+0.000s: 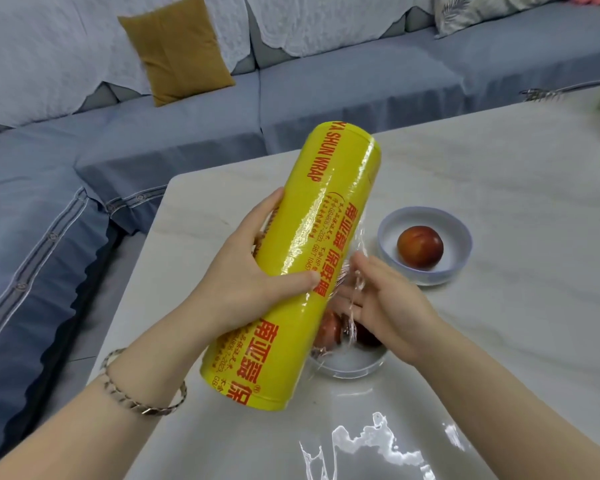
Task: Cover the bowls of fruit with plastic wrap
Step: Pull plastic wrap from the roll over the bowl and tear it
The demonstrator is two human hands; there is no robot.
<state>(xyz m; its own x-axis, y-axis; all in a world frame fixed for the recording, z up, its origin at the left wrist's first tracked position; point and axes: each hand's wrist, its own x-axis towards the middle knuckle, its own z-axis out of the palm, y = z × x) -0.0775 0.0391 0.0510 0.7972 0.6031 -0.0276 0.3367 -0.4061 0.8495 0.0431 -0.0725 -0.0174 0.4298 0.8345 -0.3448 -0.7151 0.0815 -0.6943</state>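
Since left hand (253,282) clasps roll (312,237) at mid-length, tilted just above near bowl (354,370), film (352,306) feeds off by its thumb to right hand (388,306), fingers in the sheet, pinch unclear; far bowl (430,277) lies beyond, uncovered.

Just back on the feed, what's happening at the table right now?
The person's left hand grips a yellow roll of plastic wrap above the table. The right hand works at the loose film coming off it, over the near bowl of dark red fruit. Whether those fingers pinch the film is unclear. The far bowl, holding a single fruit, stands uncovered. A crumpled piece of film lies nearer the camera.
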